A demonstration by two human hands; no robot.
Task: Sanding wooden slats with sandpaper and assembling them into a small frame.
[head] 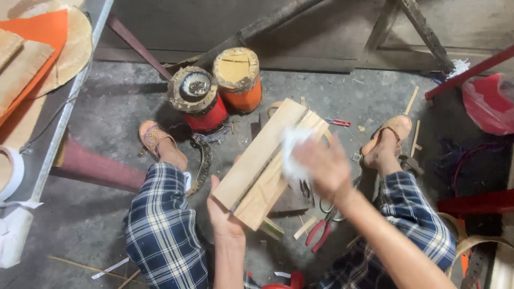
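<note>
1. Between the plaid-trousered knees, the left hand (225, 214) grips the near end of a pale wooden plank piece (267, 160), fingers closed around it.
2. Over the wood, the blurred right hand (326, 166) presses a white cloth (292, 152); its fingers' grip cannot be told.
3. Below on the floor (107, 214) lie red-handled pliers (320, 231).
4. Farther off stand two orange-red drums (238, 80).

Wooden board (266, 163) between the knees, above the floor (332, 91); two drums (217, 88) beyond it (side by side, touching); pliers (320, 230) on the floor below-right; counter (32, 69) at left.
</note>
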